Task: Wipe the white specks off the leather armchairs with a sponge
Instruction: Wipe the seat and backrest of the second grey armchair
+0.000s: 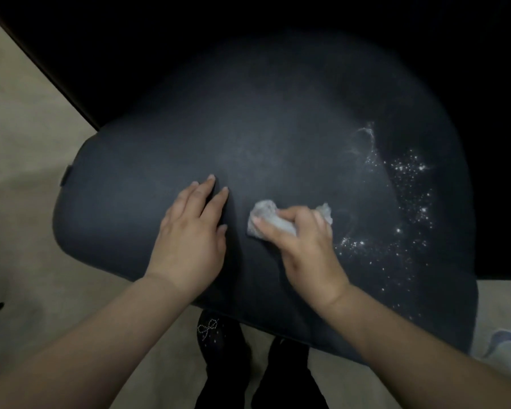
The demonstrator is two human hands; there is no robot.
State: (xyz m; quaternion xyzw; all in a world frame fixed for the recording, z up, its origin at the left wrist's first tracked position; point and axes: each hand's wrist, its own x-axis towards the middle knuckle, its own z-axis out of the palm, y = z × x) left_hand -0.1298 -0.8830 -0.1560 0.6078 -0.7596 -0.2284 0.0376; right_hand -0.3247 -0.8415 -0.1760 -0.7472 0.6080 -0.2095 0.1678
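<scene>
A dark leather armchair seat [248, 137] fills the middle of the head view. White specks [410, 184] are scattered over its right side, with more specks lower down near the front right. My right hand [304, 246] presses a crumpled pale grey sponge [263, 216] onto the seat, just left of the specks. My left hand [192, 228] lies flat on the leather to the left of the sponge, fingers spread and holding nothing.
Beige floor [21, 184] lies to the left and below the seat. My two feet in dark footwear [224, 349] stand at the seat's front edge. A blue and white patterned cloth [508, 343] shows at the lower right. The area behind the seat is black.
</scene>
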